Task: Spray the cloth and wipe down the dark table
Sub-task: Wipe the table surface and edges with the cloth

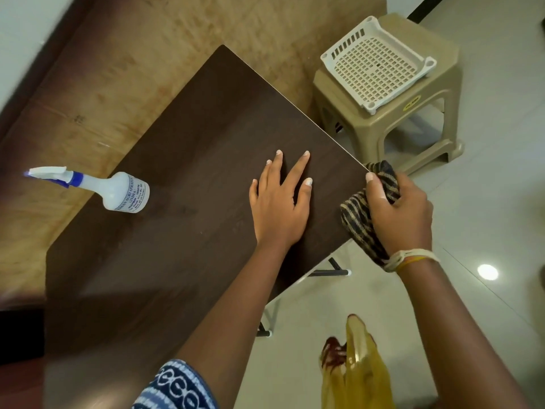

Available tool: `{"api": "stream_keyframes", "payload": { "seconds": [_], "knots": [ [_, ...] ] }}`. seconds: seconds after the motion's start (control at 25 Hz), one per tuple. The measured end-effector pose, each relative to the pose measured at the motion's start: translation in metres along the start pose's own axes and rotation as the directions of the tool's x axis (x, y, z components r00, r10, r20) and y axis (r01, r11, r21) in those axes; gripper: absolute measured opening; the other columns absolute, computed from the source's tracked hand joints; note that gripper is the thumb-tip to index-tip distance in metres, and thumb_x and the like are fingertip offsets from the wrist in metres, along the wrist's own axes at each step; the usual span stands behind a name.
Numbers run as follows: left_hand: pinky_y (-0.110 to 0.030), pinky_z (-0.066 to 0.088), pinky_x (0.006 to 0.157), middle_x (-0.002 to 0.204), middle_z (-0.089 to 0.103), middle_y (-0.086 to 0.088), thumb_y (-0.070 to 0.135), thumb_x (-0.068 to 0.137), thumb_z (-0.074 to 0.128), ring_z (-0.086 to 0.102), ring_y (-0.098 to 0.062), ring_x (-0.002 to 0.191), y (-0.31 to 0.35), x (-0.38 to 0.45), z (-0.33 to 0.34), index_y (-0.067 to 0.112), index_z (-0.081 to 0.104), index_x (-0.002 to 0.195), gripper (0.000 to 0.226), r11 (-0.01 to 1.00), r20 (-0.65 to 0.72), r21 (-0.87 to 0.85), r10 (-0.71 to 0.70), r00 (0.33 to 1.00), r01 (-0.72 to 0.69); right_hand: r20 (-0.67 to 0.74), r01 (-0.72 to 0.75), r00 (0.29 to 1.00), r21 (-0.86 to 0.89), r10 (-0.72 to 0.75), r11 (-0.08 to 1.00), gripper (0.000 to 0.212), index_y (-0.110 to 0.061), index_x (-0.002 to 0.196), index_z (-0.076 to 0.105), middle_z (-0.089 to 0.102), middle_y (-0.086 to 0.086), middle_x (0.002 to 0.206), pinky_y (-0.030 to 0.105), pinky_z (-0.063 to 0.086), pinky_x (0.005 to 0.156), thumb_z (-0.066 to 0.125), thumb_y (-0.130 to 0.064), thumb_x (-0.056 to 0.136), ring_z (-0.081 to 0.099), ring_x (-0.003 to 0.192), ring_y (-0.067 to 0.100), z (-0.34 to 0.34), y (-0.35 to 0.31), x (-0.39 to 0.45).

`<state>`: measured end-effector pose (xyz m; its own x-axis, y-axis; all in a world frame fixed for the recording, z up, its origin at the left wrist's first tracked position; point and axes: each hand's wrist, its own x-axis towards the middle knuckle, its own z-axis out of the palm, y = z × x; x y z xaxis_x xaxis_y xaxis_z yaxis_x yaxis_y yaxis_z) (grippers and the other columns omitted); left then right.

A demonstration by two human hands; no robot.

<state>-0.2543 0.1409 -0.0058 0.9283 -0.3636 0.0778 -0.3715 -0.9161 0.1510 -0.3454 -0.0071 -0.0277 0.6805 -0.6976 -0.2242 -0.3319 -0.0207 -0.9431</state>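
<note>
Leftmost, the spray bottle (pixel 122 191) stands near the left edge of the dark table (pixel 182 178), its nozzle jutting out past that edge, well apart from both hands. Further right, the left hand (pixel 278 202) lies flat on the tabletop with fingers straight and spread, holding nothing; it looks to be steadying the light folding table. At the right edge, close to the near right corner, the right hand (pixel 398 211) grips the striped cloth (pixel 361 215), fingers curled round the bunched fabric, which wraps over the rim so that part lies on top and part hangs below. The step in hand appears to be wiping that edge. To do it well, keep the cloth pinched over the rim and draw it along the edge in one even pass, while the flat palm bears down so the table does not shift. Beyond the edge stands a beige plastic stool (pixel 424 113) carrying a white basket (pixel 377 63).
</note>
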Motion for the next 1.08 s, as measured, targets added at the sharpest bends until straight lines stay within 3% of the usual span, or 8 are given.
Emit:
{"api": "stream_keyframes", "payload": {
  "seconds": [0.16,0.24,0.44,0.56,0.64,0.84,0.96,1.08],
  "knots": [
    [-0.046,0.017,0.119,0.161,0.026,0.005,0.05,0.101,0.03,0.021,-0.016,0.148,-0.001,0.001,-0.001,0.051,0.029,0.147,0.046,1.0,-0.004,0.02,-0.014,1.0,0.014,0.103,0.224,0.967,0.102,-0.234,0.969,0.044,-0.033,0.142,0.043,0.047,0.001,0.139,0.039,0.047,0.102,0.044,-0.033,0.098,0.049,0.124,0.013,-0.011,0.015,-0.032],
    [-0.046,0.017,0.119,0.161,0.026,0.005,0.049,0.101,0.03,0.021,-0.017,0.148,0.0,0.002,-0.002,0.05,0.028,0.148,0.046,0.999,0.001,0.038,-0.014,1.0,0.014,0.193,0.251,0.944,0.102,-0.267,0.963,0.048,-0.032,0.146,0.038,0.037,0.003,0.147,0.04,0.045,0.106,0.042,-0.028,0.098,0.042,0.131,0.014,-0.017,0.019,-0.035],
    [-0.048,0.02,0.119,0.161,0.025,0.005,0.047,0.102,0.029,0.023,-0.018,0.148,0.001,0.003,-0.003,0.047,0.029,0.149,0.047,0.997,0.01,0.074,-0.01,1.0,0.009,0.443,0.205,0.887,-0.121,-0.132,0.971,0.051,-0.041,0.149,0.028,0.048,-0.008,0.137,0.025,0.038,0.092,0.04,-0.033,0.1,0.049,0.111,0.008,-0.024,-0.005,0.011],
    [-0.047,0.019,0.118,0.162,0.023,0.005,0.048,0.102,0.028,0.023,-0.017,0.148,0.001,0.003,-0.001,0.049,0.026,0.149,0.047,0.996,0.005,0.087,-0.008,1.0,0.007,0.682,0.133,0.731,-0.16,0.012,0.978,0.049,-0.043,0.148,0.028,0.057,-0.006,0.126,0.026,0.034,0.088,0.043,-0.039,0.101,0.051,0.105,0.011,-0.012,-0.026,0.065],
    [-0.048,0.022,0.117,0.161,0.025,0.005,0.048,0.102,0.031,0.027,-0.017,0.146,-0.001,-0.001,-0.001,0.049,0.028,0.149,0.047,0.997,-0.005,0.072,0.0,1.0,0.001,0.767,0.116,0.641,-0.118,0.016,0.986,0.053,-0.039,0.15,0.026,0.055,-0.003,0.134,0.023,0.032,0.091,0.045,-0.039,0.101,0.053,0.117,0.017,0.018,-0.042,0.098],
    [-0.035,0.036,0.089,0.135,0.048,-0.006,0.042,0.098,0.04,0.046,-0.019,0.109,-0.001,0.034,-0.004,0.025,0.056,0.131,0.04,0.993,-0.089,0.097,0.076,0.993,-0.067,0.809,0.095,0.587,-0.045,-0.02,0.994,0.057,-0.032,0.153,0.024,0.051,0.005,0.142,0.033,0.036,0.108,0.046,-0.037,0.101,0.048,0.13,0.024,0.097,-0.078,0.154],
    [-0.024,0.028,0.088,0.124,0.049,-0.009,0.03,0.094,0.051,0.047,-0.02,0.106,-0.008,0.094,-0.009,0.019,0.06,0.123,0.032,0.998,-0.127,0.036,0.054,0.99,-0.05,0.831,0.074,0.556,-0.019,-0.025,0.997,0.064,-0.04,0.153,0.018,0.053,-0.001,0.141,0.032,0.039,0.106,0.051,-0.038,0.098,0.052,0.127,0.019,0.073,-0.064,0.142],
    [-0.02,0.026,0.09,0.12,0.051,-0.012,0.019,0.09,0.055,0.05,-0.026,0.109,-0.029,0.161,-0.013,0.014,0.061,0.121,0.032,0.996,-0.207,-0.023,-0.087,0.974,0.084,0.819,0.077,0.574,-0.034,-0.016,0.996,0.068,-0.056,0.147,0.011,0.06,-0.01,0.128,0.03,0.047,0.097,0.053,-0.044,0.096,0.06,0.114,0.011,0.02,-0.042,0.104]
  ]
}}
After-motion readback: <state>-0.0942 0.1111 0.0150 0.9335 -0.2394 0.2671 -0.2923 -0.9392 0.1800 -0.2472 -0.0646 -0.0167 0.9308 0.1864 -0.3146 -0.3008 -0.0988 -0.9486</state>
